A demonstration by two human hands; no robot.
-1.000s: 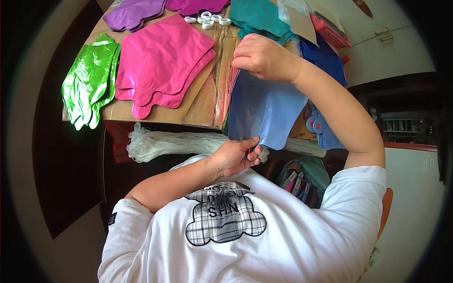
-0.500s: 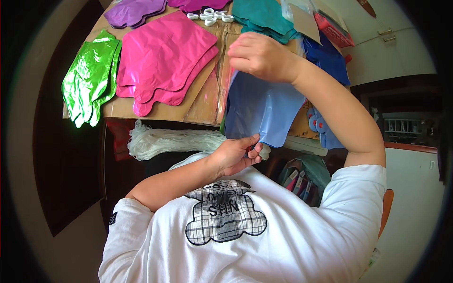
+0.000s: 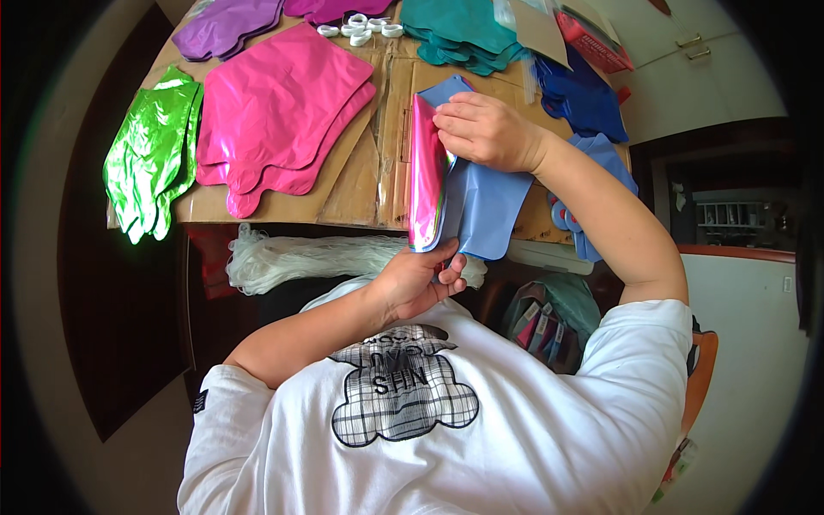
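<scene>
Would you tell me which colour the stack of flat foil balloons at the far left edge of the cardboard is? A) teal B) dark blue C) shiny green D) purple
C: the green foil stack lies at the cardboard's left edge, beside the pink stack, while the left hand and right hand hold a light blue balloon.

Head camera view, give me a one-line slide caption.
Both hands, left hand and right hand, hold a light blue foil balloon over a cardboard sheet.
</scene>
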